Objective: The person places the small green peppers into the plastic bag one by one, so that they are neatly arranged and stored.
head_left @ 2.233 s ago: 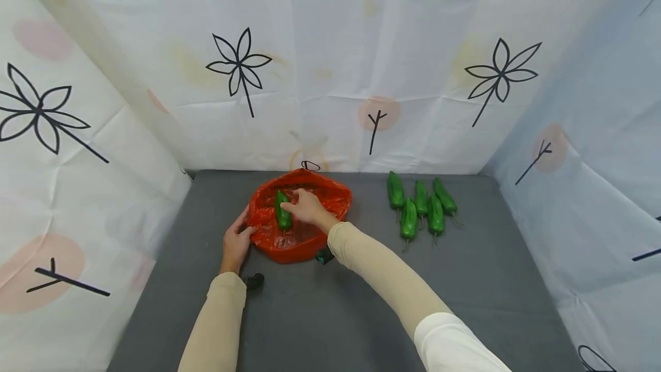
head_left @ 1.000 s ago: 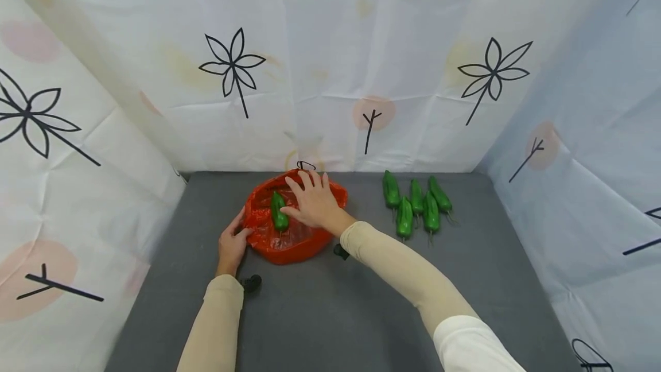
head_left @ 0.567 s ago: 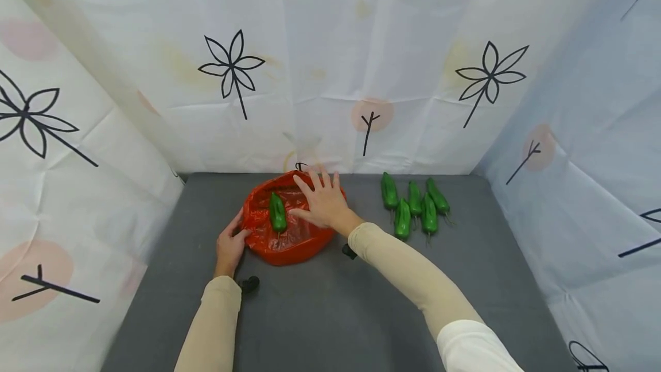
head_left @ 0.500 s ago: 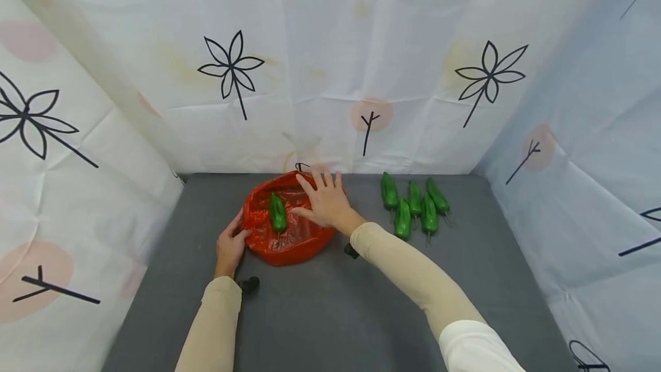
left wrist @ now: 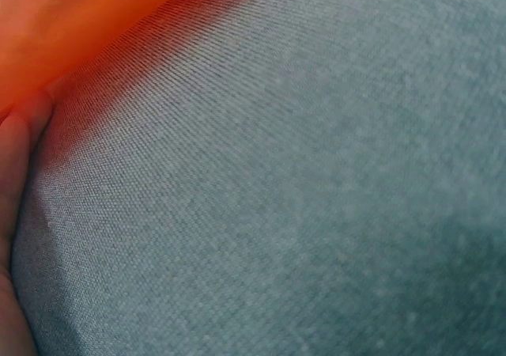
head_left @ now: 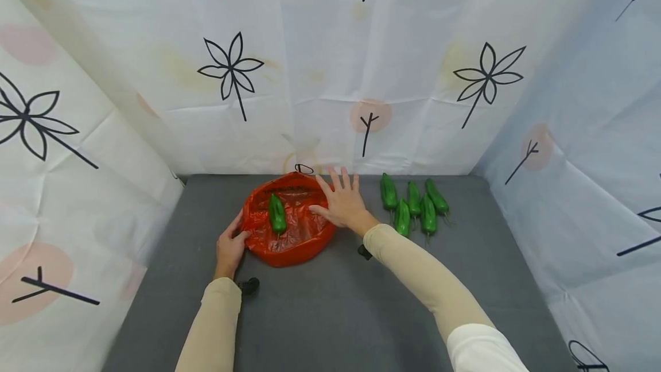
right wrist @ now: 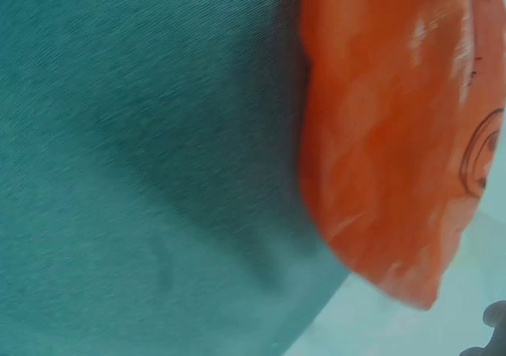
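Note:
A red plastic bag (head_left: 310,248) lies spread wide on the dark table, its rim raised in a ring. Inside it rests one green pepper (head_left: 277,214), stem toward the person. At the bag's left rim, my left hand (head_left: 229,250) holds the plastic with thumb and fingers; the left wrist view shows part of this hand (left wrist: 12,190) against the bag (left wrist: 71,24). Over the right rim, my right hand (head_left: 343,202) has its fingers spread and holds nothing. The right wrist view shows the bag's outer side (right wrist: 379,134); whether the right hand touches it I cannot tell.
Several green peppers (head_left: 414,198) lie grouped to the right of the bag on the dark grey table (head_left: 320,314). White patterned cloth (head_left: 310,73) walls the back and both sides. A dark wrist device (head_left: 250,286) sits beside the left wrist.
My right hand has let go of the green pepper inside the bag, spread its fingers and moved right to the bag's right rim. My left hand has stayed at the left rim.

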Demonstrator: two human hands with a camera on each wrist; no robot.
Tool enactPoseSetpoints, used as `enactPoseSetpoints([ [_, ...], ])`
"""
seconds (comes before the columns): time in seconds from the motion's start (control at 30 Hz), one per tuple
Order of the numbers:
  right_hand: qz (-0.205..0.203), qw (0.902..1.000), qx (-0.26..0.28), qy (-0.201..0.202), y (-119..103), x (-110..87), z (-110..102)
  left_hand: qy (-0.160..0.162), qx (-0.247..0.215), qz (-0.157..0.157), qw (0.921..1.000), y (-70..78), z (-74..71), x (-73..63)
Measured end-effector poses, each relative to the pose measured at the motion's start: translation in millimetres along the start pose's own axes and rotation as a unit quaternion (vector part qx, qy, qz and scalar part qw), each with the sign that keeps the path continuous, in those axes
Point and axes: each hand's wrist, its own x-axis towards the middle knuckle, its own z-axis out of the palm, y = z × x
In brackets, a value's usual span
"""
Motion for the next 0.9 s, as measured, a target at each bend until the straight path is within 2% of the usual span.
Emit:
enactPoseSetpoints([
  [0.33,0.017,0.9998,0.003,-0.004,29.9,-4.3,10.0,-0.001,0.012,-0.012,0.9999,-0.7,0.8,0.9],
  [0.7,0.015,0.9998,0.006,0.008,68.9,-5.2,16.9,0.001,0.016,-0.002,0.9999,0.1,-2.1,3.7],
  [0.9,0.026,0.9995,0.021,-0.004,88.4,-9.5,25.1,0.000,0.022,-0.007,0.9997,-0.5,-0.7,1.3],
])
